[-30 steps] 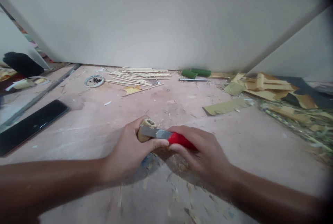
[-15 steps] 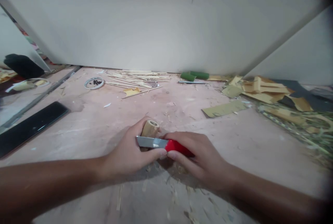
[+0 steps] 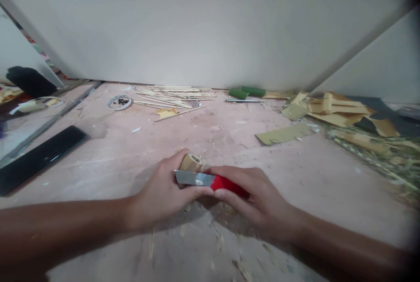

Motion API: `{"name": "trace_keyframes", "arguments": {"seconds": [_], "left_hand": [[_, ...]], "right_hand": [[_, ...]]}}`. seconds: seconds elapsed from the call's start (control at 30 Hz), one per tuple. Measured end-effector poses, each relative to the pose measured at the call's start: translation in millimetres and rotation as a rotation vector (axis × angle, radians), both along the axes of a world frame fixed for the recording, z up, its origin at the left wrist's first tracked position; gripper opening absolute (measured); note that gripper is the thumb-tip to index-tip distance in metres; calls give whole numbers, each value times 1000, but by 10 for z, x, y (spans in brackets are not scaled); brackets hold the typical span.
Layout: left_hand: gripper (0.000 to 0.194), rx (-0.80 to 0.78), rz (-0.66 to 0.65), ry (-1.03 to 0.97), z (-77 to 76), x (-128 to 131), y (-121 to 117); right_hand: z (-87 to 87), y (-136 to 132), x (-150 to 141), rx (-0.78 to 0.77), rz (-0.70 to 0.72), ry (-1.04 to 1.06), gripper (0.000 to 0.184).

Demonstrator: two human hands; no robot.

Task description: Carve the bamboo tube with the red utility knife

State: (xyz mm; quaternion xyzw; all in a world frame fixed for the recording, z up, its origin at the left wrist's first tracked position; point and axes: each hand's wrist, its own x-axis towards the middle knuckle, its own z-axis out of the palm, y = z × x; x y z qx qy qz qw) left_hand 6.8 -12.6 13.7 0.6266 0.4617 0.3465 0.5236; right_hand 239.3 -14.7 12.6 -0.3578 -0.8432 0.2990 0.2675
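Observation:
My left hand is closed around a short, pale hollow tube that looks like bamboo, its open end tilted up and away. In my right hand is a knife with a red handle and a wide silver blade. The blade lies across the near side of the tube, its tip close to the base of my left thumb. My two thumbs meet near the joint of blade and handle. Fingers of both hands under the tube are hidden.
A black phone lies at left. Thin sticks, a white ring with dark bits, and green tubes sit along the white wall. Sandpaper, brown paper scraps and shavings spread at right.
Both hands, the tube and the knife keep nearly the same hold, shifted slightly right in view. The blade still lies against the tube.

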Motion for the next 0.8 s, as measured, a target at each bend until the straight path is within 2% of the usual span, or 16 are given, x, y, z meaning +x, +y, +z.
{"name": "trace_keyframes", "arguments": {"seconds": [0.2, 0.33, 0.43, 0.5, 0.53, 0.6, 0.7, 0.8], "left_hand": [[40, 49, 64, 55, 13, 23, 12], [36, -51, 109, -70, 19, 68, 38], [32, -84, 129, -145, 2, 102, 48], [36, -63, 133, -144, -9, 111, 51], [39, -57, 136, -141, -11, 108, 53], [39, -69, 125, -150, -7, 90, 59], [29, -78, 51, -200, 15, 41, 65], [31, -94, -6, -249, 26, -1, 61]], "right_hand": [[-13, -29, -12, 55, -50, -1, 31], [-20, -38, -56, 54, -126, 24, 24], [-17, -2, -92, 6, -219, 59, 15], [-14, 30, -101, -5, -363, 115, 16], [-12, 40, -99, 12, -381, 126, 16], [-5, 44, -86, 9, -353, 133, 17], [13, 25, -56, -9, -242, 105, 16], [27, 20, -29, -3, -151, 57, 18]]}}
